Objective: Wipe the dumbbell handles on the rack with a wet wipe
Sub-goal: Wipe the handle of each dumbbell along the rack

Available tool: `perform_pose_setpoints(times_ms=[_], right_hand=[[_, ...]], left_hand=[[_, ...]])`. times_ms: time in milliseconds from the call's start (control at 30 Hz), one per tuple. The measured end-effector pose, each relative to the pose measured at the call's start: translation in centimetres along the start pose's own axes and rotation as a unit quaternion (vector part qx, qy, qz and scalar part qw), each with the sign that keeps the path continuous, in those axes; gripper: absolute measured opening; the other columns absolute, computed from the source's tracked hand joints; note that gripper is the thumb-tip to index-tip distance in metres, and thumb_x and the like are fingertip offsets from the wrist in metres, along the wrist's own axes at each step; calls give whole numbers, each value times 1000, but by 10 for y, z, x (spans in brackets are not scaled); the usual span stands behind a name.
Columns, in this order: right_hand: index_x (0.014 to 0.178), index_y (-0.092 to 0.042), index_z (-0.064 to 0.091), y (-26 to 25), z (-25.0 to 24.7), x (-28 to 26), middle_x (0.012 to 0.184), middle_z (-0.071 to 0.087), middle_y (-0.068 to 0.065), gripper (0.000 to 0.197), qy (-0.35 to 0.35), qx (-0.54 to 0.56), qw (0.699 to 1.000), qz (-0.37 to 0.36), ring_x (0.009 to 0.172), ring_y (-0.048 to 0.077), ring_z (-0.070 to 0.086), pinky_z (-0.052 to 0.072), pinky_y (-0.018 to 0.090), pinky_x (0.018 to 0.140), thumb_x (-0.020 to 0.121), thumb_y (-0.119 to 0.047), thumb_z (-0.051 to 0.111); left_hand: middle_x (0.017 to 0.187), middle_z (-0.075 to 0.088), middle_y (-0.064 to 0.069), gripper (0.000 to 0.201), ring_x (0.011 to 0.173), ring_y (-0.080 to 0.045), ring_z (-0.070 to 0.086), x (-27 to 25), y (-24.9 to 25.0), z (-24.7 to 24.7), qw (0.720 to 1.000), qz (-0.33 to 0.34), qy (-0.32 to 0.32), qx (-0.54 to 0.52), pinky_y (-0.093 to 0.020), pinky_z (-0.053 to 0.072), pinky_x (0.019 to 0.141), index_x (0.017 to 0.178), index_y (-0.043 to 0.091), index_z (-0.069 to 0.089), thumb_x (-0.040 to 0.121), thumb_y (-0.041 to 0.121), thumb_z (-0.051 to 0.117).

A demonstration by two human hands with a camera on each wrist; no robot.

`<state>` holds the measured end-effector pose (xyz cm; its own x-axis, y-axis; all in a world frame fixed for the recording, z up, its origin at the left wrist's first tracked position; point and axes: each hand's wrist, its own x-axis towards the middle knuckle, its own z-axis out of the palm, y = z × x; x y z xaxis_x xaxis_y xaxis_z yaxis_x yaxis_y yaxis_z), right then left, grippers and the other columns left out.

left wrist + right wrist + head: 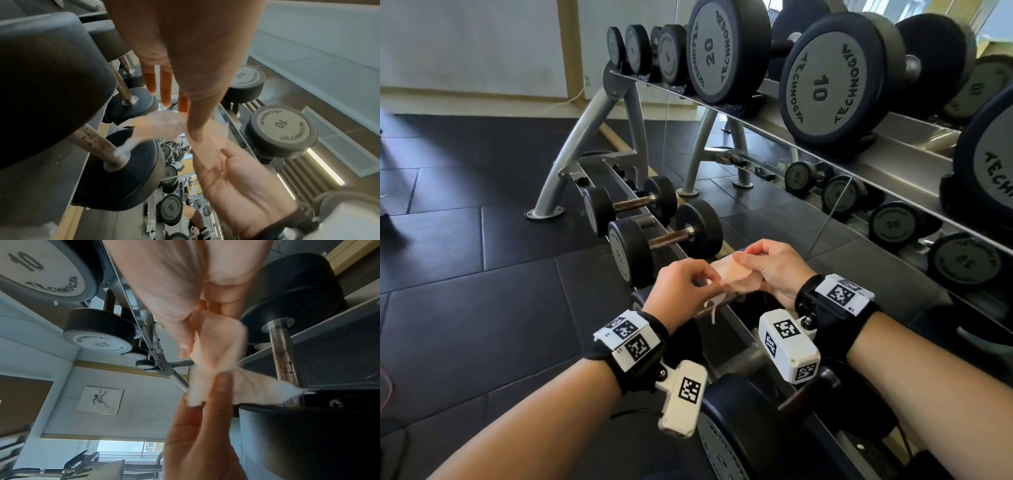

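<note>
Crumpled, seemingly translucent wet wipe held above the lower-rack dumbbell handles, not touching them.

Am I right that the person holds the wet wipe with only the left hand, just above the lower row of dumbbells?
Not quite. Both hands hold it: the left hand and the right hand each pinch the wet wipe, as the head view shows. It is indeed above the lower dumbbells.
</note>
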<state>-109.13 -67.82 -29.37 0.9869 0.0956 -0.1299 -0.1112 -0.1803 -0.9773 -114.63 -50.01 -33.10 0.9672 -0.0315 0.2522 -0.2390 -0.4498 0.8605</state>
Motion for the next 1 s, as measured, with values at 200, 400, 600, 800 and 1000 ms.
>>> perform_pose_setpoints(times_ms=[200,400,600,800,1000], right_hand=[[92,-15,54,3,-2,-3,92,61,12,9,-33,-51,998,9,78,23,63,54,36,59,101,-19,54],[104,-8,60,-9,-6,-10,92,69,10,43,-142,-14,989,34,83,19,68,55,33,76,91,-50,61],[81,-14,72,-13,-24,-17,79,70,3,18,-241,-85,967,22,71,13,66,54,24,64,71,-26,80],[107,-6,72,-8,-29,-21,98,75,13,37,-194,0,981,31,86,20,72,59,29,70,72,-15,76],[113,-7,67,-16,-23,-24,101,72,15,22,-143,35,989,22,89,24,69,57,35,76,92,-8,63]], left_hand=[[88,75,15,10,84,5,67,0,0,-17,996,-5,-73,-49,-9,50,76,90,28,80,83,33,75],[93,70,-3,16,86,-22,69,12,6,-22,993,-56,-9,-106,-46,58,83,87,24,66,98,30,55],[96,69,-4,11,89,-22,66,29,9,-18,991,-58,46,-115,-40,56,80,96,23,62,99,28,52],[107,65,1,32,96,-14,64,29,-7,-24,983,-99,74,-137,-34,56,83,117,24,55,90,12,67],[84,69,7,7,75,-1,64,8,0,-32,993,-34,67,-86,-19,49,70,85,29,70,82,30,76]])
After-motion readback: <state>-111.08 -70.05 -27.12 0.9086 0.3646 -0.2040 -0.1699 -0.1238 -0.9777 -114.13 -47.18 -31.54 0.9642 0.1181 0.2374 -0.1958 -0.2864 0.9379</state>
